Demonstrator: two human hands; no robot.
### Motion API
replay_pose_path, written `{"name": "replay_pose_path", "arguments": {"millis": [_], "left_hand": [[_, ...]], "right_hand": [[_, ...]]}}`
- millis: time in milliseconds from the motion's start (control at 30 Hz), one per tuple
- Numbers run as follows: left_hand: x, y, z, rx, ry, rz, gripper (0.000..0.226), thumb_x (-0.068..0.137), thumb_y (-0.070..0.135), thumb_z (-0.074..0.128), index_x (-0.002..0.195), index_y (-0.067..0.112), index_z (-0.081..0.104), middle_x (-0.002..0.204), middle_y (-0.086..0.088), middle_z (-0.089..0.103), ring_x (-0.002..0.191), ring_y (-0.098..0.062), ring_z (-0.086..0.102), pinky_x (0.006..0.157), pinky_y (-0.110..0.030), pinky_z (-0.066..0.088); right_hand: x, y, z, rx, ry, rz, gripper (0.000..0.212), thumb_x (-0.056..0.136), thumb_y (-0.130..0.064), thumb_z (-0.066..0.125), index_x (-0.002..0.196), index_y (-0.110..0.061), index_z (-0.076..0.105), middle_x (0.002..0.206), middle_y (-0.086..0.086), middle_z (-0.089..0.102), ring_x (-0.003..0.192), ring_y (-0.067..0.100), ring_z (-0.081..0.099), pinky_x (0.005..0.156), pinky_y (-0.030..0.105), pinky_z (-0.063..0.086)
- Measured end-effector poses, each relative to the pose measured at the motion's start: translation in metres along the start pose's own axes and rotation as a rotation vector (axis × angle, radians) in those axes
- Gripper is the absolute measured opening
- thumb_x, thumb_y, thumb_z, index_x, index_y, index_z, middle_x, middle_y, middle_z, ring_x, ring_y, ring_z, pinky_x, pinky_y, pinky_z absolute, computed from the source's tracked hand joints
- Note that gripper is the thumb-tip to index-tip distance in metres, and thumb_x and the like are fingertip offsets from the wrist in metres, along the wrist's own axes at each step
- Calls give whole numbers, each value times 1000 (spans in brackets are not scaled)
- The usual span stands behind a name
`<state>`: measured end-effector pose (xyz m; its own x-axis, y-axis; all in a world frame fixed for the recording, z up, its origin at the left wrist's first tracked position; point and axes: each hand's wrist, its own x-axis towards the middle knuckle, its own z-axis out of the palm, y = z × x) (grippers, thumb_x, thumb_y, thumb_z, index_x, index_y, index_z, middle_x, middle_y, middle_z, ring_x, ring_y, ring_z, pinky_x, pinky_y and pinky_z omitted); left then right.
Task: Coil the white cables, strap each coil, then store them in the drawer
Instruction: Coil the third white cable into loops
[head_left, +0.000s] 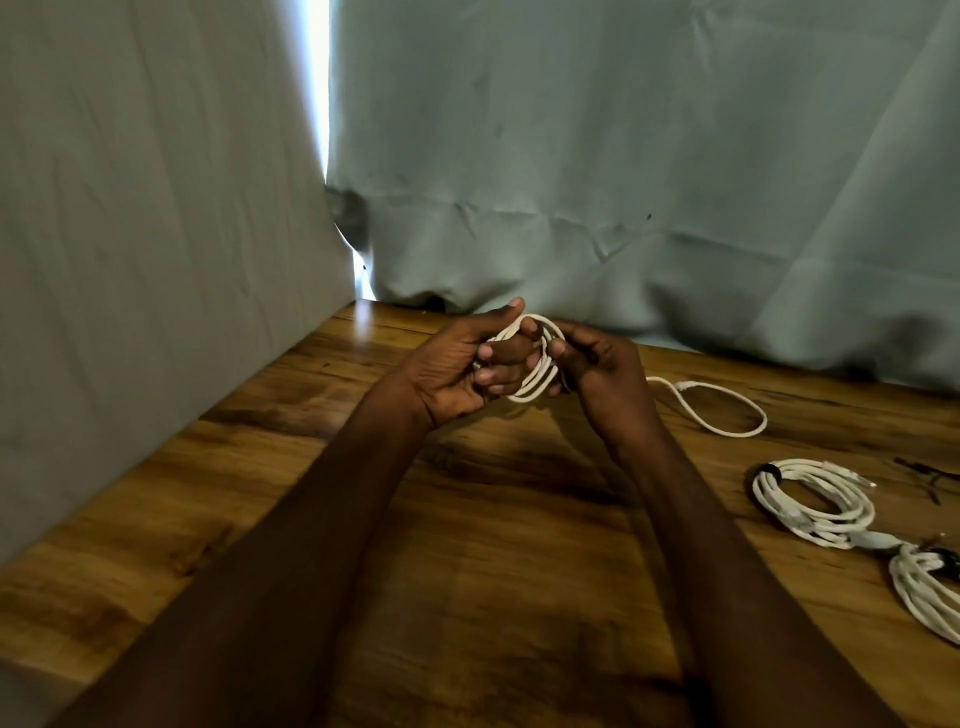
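The left hand grips the half-wound white cable coil while the right hand, apparently pinching its near edge, should draw in the loose tail trailing rightward, keeping loops even.

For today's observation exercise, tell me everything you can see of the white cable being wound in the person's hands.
The white cable looks like a thin, round, flexible cord. Several loops form a small coil held above the wooden table. The left hand grips the loops, its fingers curled through them; the right hand pinches the coil's other side. A loose tail trails to the right, curving across the tabletop. No strap on it can be seen.
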<state>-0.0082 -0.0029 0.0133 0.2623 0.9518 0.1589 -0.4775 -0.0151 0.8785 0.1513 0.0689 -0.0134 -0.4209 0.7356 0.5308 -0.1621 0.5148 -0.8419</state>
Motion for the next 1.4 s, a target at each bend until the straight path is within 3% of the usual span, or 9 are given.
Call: {"name": "replay_pose_path", "arguments": {"millis": [167,300,433,567,733,867,1033,1167,1400], "left_hand": [[4,3,11,-85,21,40,38,110,32,28,83,14,47,38,10,31,26,-3,28,34,-17,23],[6,2,12,-98,-12,55,32,108,24,28,84,12,46,39,9,34,27,-4,27,36,-21,14],[2,7,5,-77,10,72,32,108,26,32,82,14,46,38,10,31,26,-3,25,36,-22,12],[-1,10,4,-99,117,106,33,108,27,33,80,16,45,37,10,31,25,-4,25,34,-21,14],[4,7,1,-186,342,215,33,107,29,38,77,18,45,38,7,33,28,-7,28,32,-20,25],[2,15,-13,-304,424,291,34,106,28,38,74,19,44,40,7,36,29,-7,30,33,-18,23],[-3,24,-30,-404,622,485,37,109,30,38,74,17,45,41,3,44,31,-9,40,33,-16,30],[-3,19,-34,-24,851,598,41,111,33,36,81,9,51,46,-6,60,36,-18,57,41,-22,42],[-1,-1,-33,915,692,467,49,110,36,40,71,13,58,53,-6,60,44,-16,57,48,-24,42]], "right_hand": [[6,0,7,257,195,247,15,99,-11,63,104,-4,76,72,7,73,55,15,61,51,25,49],[7,2,12,561,228,400,39,86,-24,76,116,2,74,85,12,72,80,29,65,83,45,56],[5,1,15,634,190,407,49,90,-21,71,130,6,64,85,9,73,69,19,66,56,25,51],[3,6,19,676,138,401,55,86,-22,72,131,9,62,115,23,69,99,33,64,87,39,54],[-1,5,22,-63,87,211,15,102,-17,63,98,-14,77,76,3,75,64,13,66,64,31,55],[-10,7,23,-863,63,-13,21,100,-37,63,95,-25,79,84,-2,77,80,22,69,74,38,52],[-13,10,27,-992,-85,-17,17,100,-32,61,107,-31,76,97,-2,76,93,24,67,85,45,53],[-16,9,42,-837,-256,-185,19,93,-22,61,102,-22,78,98,1,77,91,25,70,80,42,55],[-24,-24,51,-428,-135,-213,11,90,-16,77,101,-15,79,83,4,78,69,10,70,61,27,49]]}}
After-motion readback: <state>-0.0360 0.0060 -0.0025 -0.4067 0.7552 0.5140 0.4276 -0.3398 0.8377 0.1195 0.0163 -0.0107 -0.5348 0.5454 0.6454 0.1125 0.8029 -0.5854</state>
